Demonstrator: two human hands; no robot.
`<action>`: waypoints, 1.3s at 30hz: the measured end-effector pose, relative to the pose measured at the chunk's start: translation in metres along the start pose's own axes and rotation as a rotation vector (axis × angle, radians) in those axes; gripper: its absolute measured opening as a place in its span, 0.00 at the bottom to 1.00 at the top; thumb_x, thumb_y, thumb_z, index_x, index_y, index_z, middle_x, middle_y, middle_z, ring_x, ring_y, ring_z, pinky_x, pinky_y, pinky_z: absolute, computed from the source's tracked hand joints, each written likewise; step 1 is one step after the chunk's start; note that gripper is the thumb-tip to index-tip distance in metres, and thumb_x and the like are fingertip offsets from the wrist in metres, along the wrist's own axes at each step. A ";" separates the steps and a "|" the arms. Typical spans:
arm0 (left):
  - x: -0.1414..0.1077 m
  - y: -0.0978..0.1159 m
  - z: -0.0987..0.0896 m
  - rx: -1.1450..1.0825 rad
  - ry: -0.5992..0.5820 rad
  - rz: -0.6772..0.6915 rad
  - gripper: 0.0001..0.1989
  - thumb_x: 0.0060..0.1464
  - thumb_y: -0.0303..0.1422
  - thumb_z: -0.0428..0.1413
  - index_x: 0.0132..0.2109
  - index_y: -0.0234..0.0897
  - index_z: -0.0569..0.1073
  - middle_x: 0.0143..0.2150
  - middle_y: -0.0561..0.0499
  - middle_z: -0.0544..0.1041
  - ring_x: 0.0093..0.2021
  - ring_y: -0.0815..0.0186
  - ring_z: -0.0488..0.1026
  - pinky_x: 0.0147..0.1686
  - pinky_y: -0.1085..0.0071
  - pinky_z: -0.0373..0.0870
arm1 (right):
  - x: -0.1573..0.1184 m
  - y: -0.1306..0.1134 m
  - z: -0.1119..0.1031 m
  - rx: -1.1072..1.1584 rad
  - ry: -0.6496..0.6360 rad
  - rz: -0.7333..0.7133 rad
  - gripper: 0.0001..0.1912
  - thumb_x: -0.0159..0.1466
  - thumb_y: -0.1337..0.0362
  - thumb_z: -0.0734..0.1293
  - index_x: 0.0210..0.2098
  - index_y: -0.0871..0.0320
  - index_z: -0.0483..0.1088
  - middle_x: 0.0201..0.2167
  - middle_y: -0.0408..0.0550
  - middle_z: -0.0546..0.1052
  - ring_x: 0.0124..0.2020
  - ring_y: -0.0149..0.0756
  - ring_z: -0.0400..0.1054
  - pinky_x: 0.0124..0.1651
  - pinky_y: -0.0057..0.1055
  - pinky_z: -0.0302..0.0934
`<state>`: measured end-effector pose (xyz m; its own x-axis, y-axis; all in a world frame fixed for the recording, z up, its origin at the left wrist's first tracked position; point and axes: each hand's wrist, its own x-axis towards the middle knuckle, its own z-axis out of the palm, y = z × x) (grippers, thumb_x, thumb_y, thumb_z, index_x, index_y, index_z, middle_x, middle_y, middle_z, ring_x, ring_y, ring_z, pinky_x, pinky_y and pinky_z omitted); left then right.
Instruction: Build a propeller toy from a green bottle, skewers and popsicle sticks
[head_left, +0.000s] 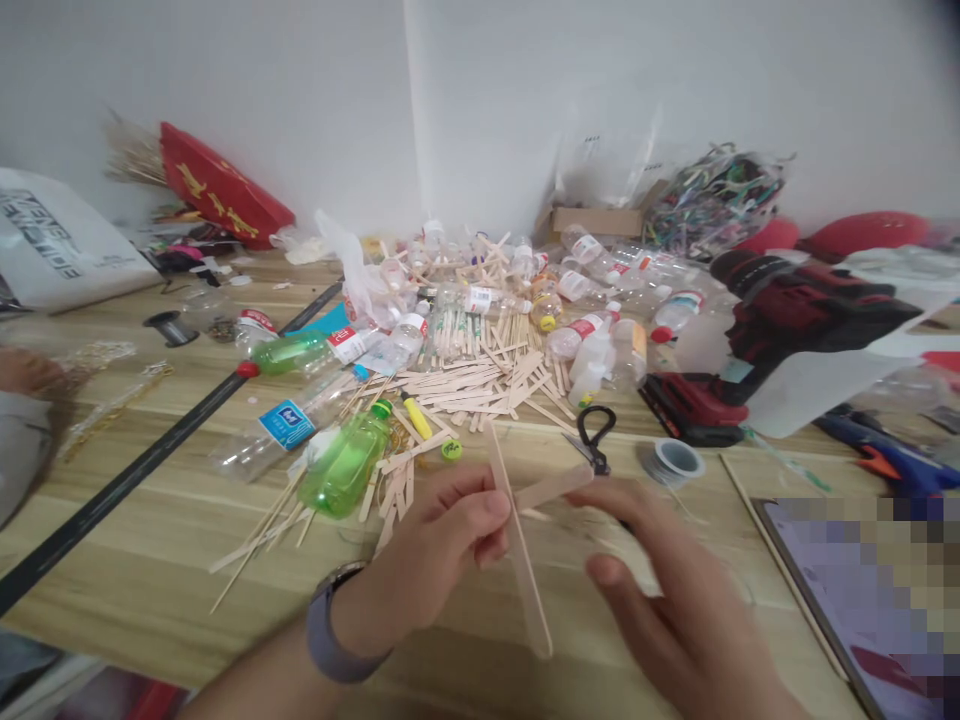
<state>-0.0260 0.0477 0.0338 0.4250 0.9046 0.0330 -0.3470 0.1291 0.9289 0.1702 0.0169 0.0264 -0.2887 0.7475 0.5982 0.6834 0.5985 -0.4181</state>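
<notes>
My left hand [442,540], with a watch on its wrist, pinches flat wooden sticks [526,575] near their crossing. One long stick slants down toward me, and a second stick [555,487] points right from it. My right hand [667,590] is apart from the long stick, thumb and fingers spread; its index fingertip is near the end of the second stick. Whether they touch is unclear. Just beyond the fingers lie black-handled scissors [598,430]. A heap of loose wooden sticks [480,390] spreads beyond my hands.
Green bottle [341,470], yellow marker [416,416] and wire spool [675,460] lie nearby. A red-black drill [780,330] stands right, beside a tablet [825,620]. Clear bottles pile up behind. A black strip [150,460] crosses the left; another person's hand [30,370] is at the left edge.
</notes>
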 end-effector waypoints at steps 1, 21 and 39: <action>0.001 -0.002 -0.001 -0.020 -0.001 -0.007 0.12 0.55 0.36 0.53 0.26 0.37 0.65 0.20 0.58 0.59 0.22 0.73 0.54 0.24 0.73 0.53 | 0.006 0.000 0.007 0.058 -0.019 -0.014 0.12 0.72 0.59 0.57 0.47 0.56 0.68 0.37 0.47 0.77 0.36 0.35 0.74 0.37 0.30 0.70; 0.005 -0.016 -0.015 0.199 0.190 0.160 0.08 0.54 0.35 0.63 0.43 0.47 0.82 0.41 0.53 0.83 0.45 0.65 0.77 0.46 0.72 0.73 | 0.011 0.019 0.037 0.053 0.033 -0.107 0.08 0.70 0.70 0.58 0.35 0.56 0.65 0.21 0.40 0.66 0.21 0.28 0.63 0.24 0.21 0.57; 0.003 -0.022 -0.017 0.410 0.391 0.173 0.13 0.53 0.33 0.63 0.47 0.49 0.79 0.49 0.52 0.78 0.52 0.64 0.72 0.54 0.71 0.67 | 0.006 0.026 0.038 -0.059 0.043 -0.168 0.07 0.71 0.70 0.60 0.43 0.60 0.69 0.23 0.45 0.76 0.21 0.30 0.66 0.24 0.26 0.59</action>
<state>-0.0312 0.0546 0.0072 0.0248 0.9911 0.1304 0.0006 -0.1305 0.9915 0.1607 0.0483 -0.0066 -0.3742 0.6242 0.6858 0.6665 0.6952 -0.2692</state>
